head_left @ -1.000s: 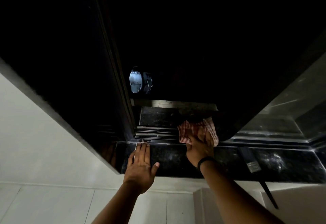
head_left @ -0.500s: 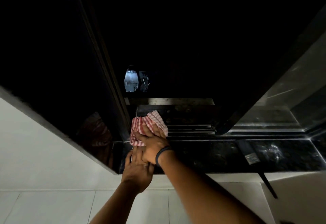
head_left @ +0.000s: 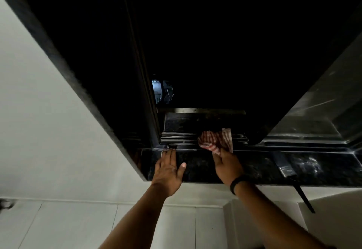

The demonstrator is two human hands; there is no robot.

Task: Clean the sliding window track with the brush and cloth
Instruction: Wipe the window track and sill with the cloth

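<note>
- Nearest the camera, two bare forearms reach up and forward from the bottom edge, over pale wall tiles (head_left: 78,225) below the window.
- On the dark speckled stone sill (head_left: 197,165), the left hand (head_left: 170,170) lies flat and open, palm down, fingers together and thumb spread to the side; its fingertips touch the sill's far edge, just short of the track.
- To the right on the same sill, the right hand (head_left: 227,167), a black band (head_left: 238,183) around its wrist, pinches a red-and-white striped cloth (head_left: 215,140) from below; the fingers are mostly hidden under the fabric.
- Further right, well apart from both hands, a flat paintbrush with dark bristles, a silver metal ferrule and a long black handle (head_left: 287,167) lies untouched on the sill, its handle overhanging the near edge and pointing down over the white wall.
- Just beyond the sill, the dark metal sliding window track (head_left: 180,140) runs left to right in several parallel rails; the bunched cloth sits on the rails toward their right end.
- Left of the track, a dark sliding window frame (head_left: 145,84) rises upright; a second dark panel stands at the right end of the rails.
- Beyond the opening, almost everything is black apart from a small pale bluish patch (head_left: 159,92), too dim to identify.
- At far right, a grey reflective surface (head_left: 321,111) slopes away.
</note>
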